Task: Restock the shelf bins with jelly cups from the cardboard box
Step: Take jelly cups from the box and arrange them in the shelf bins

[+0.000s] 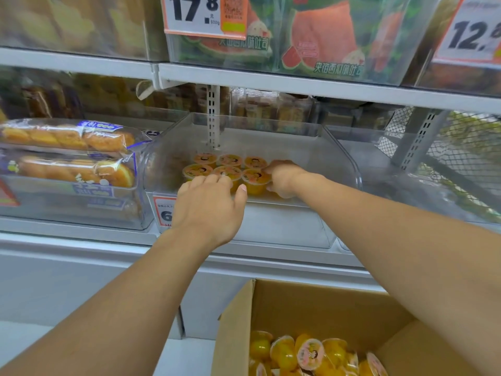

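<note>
A clear plastic shelf bin (339, 147) holds several orange jelly cups (230, 160) in two rows near its front left. My left hand (208, 204) reaches over the bin's front wall, and its straight fingers rest on the lids of the front cups. My right hand (283, 179) is inside the bin, with thumb and fingers curled round the front right jelly cup (253, 183). The open cardboard box (311, 305) stands below at the lower right, with more jelly cups (287, 354) piled inside.
Bagged bread rolls (67, 137) fill the bin to the left. A shelf edge (298, 82) runs just above, under bins of watermelon-print packs. A price tag (162, 210) hangs on the bin's front. A wire mesh panel (461, 147) stands at the right.
</note>
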